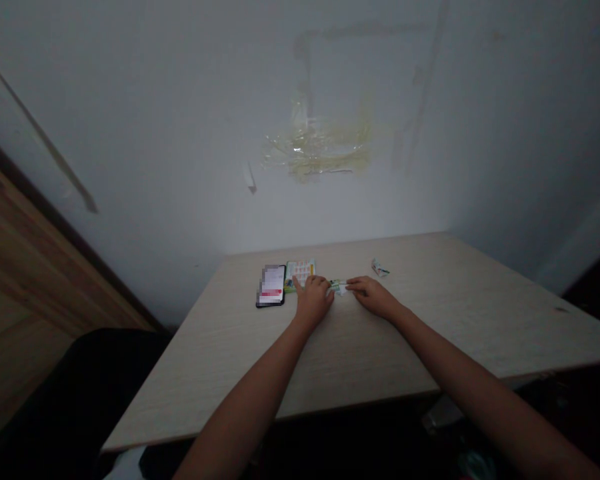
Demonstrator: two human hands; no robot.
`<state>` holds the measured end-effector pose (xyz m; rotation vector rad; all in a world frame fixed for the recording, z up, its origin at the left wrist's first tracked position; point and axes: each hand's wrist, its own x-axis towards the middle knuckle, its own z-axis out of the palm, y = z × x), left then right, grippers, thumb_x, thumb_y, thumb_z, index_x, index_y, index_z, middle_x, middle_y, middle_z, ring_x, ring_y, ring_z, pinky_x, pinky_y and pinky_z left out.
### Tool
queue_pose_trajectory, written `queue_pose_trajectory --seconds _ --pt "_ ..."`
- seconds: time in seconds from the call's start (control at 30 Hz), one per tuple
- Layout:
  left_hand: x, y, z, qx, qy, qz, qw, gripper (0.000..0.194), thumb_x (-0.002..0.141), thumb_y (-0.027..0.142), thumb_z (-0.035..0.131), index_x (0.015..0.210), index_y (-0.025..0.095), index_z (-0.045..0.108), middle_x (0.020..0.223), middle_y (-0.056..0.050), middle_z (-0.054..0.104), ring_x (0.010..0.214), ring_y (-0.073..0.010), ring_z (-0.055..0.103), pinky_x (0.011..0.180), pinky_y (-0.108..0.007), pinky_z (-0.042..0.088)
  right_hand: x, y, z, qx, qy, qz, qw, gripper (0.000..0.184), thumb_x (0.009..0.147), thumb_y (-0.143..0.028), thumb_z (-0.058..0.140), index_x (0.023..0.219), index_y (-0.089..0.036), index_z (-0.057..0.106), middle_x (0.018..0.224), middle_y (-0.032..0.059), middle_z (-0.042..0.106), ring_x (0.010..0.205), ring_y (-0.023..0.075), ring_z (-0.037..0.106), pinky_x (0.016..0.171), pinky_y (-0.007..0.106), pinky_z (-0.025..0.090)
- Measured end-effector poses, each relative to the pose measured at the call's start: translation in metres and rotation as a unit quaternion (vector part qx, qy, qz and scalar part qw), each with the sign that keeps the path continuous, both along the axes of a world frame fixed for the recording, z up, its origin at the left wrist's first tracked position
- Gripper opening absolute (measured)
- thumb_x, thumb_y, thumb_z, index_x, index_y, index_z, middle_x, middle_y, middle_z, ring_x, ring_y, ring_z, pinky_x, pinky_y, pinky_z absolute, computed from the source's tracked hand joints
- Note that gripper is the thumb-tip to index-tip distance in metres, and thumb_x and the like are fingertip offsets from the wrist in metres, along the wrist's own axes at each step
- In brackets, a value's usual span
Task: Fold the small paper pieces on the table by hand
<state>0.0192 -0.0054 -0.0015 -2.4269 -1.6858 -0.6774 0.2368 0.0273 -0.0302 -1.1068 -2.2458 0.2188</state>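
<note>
My left hand [314, 298] is palm down on the table, its thumb and forefinger closed at the left end of a small green-and-white printed piece [339, 287], perhaps paper or a wrapper. Its outer finger reaches over the lower edge of a colourful printed sheet or booklet [303, 269]. On the other side, my right hand [375, 295] pinches the right end of the same small piece between bent fingers. The fingertips partly cover the piece, so its exact kind is unclear.
A phone [273, 285] with a lit screen lies left of the printed sheet. A crumpled printed scrap [379, 268] rests behind my right hand. The pale wooden table [220, 360] meets a wall with clear tape [325, 150]. A dark object [100, 393] stands at left.
</note>
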Motion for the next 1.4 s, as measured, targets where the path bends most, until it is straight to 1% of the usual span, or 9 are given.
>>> queue_pose_trajectory --seconds 0.17,0.4,0.57,0.67,0.8,1.0,1.13,1.27,1.4 --pt "0.001 0.000 0.001 -0.036 0.006 -0.035 0.999 0.024 0.094 0.036 0.053 0.110 0.032 0.070 0.116 -0.002 0.070 0.119 -0.0259 0.053 0.112 -0.076 0.002 -0.001 -0.004 0.003 0.002 -0.005 0.003 1.000 0.034 0.083 -0.013 0.054 0.107 -0.022 0.075 0.117 0.0085 0.070 0.111 0.0241 0.062 0.102 0.043 0.048" --pt "0.000 -0.001 0.001 -0.062 -0.019 -0.026 0.998 0.027 0.095 0.040 0.050 0.113 0.033 0.069 0.124 -0.003 0.068 0.126 -0.0284 0.048 0.109 -0.078 0.004 -0.003 -0.009 0.010 -0.002 0.006 0.038 0.999 0.031 0.083 -0.013 0.054 0.100 -0.025 0.077 0.109 0.0061 0.073 0.105 0.0227 0.064 0.098 0.041 0.049" --pt "-0.001 0.001 0.001 -0.078 -0.028 -0.028 0.996 0.025 0.096 0.037 0.048 0.106 0.028 0.069 0.124 -0.003 0.068 0.131 -0.0282 0.045 0.107 -0.080 0.002 -0.003 -0.007 0.007 -0.009 0.048 0.062 0.997 0.027 0.084 -0.016 0.056 0.100 -0.025 0.076 0.104 0.0048 0.075 0.103 0.0208 0.065 0.097 0.040 0.050" --pt "-0.001 0.003 0.000 -0.090 -0.030 -0.030 0.995 0.022 0.096 0.035 0.050 0.106 0.028 0.068 0.124 -0.003 0.068 0.134 -0.0278 0.043 0.108 -0.079 0.002 -0.004 -0.005 0.003 0.011 0.056 0.064 0.996 0.028 0.084 -0.016 0.057 0.103 -0.025 0.076 0.109 0.0063 0.074 0.108 0.0228 0.064 0.099 0.042 0.049" --pt "-0.002 0.006 -0.003 -0.102 -0.042 -0.029 0.993 0.022 0.095 0.035 0.052 0.110 0.032 0.067 0.129 0.000 0.066 0.138 -0.0285 0.038 0.107 -0.080 0.002 -0.004 -0.002 -0.001 0.016 0.040 0.071 0.997 0.034 0.083 -0.012 0.057 0.108 -0.025 0.075 0.116 0.0074 0.072 0.115 0.0246 0.061 0.104 0.048 0.045" --pt "-0.005 0.009 -0.006 -0.083 -0.051 0.005 0.995 0.021 0.093 0.041 0.056 0.105 0.040 0.073 0.139 0.002 0.058 0.140 -0.0332 0.033 0.107 -0.080 0.000 -0.002 0.001 -0.005 0.009 0.039 0.077 0.996 0.031 0.083 -0.011 0.056 0.102 -0.025 0.076 0.122 0.0057 0.070 0.123 0.0244 0.056 0.108 0.049 0.042" --pt "-0.005 0.008 -0.005 -0.077 -0.056 0.025 0.995 0.020 0.091 0.041 0.059 0.105 0.041 0.074 0.141 0.001 0.056 0.139 -0.0349 0.032 0.108 -0.079 0.002 -0.003 -0.001 -0.004 0.006 0.041 0.080 0.996 0.036 0.080 -0.008 0.057 0.106 -0.024 0.074 0.117 0.0065 0.071 0.119 0.0234 0.059 0.106 0.047 0.044" --pt "-0.004 0.005 -0.002 -0.057 -0.044 0.013 0.997 0.022 0.090 0.042 0.060 0.106 0.038 0.074 0.139 -0.001 0.056 0.137 -0.0345 0.034 0.109 -0.078 0.007 -0.004 -0.005 0.001 0.027 0.013 0.086 0.996 0.039 0.081 -0.007 0.055 0.112 -0.023 0.072 0.116 0.0078 0.070 0.115 0.0233 0.059 0.104 0.045 0.045" --pt "-0.002 0.002 -0.001 -0.062 -0.015 0.019 0.998 0.029 0.088 0.053 0.058 0.109 0.040 0.073 0.142 -0.001 0.054 0.138 -0.0365 0.033 0.107 -0.080 0.002 -0.006 -0.009 0.005 0.044 -0.018 0.076 0.996 0.039 0.082 -0.006 0.054 0.112 -0.021 0.073 0.115 0.0103 0.069 0.111 0.0239 0.058 0.101 0.044 0.046"
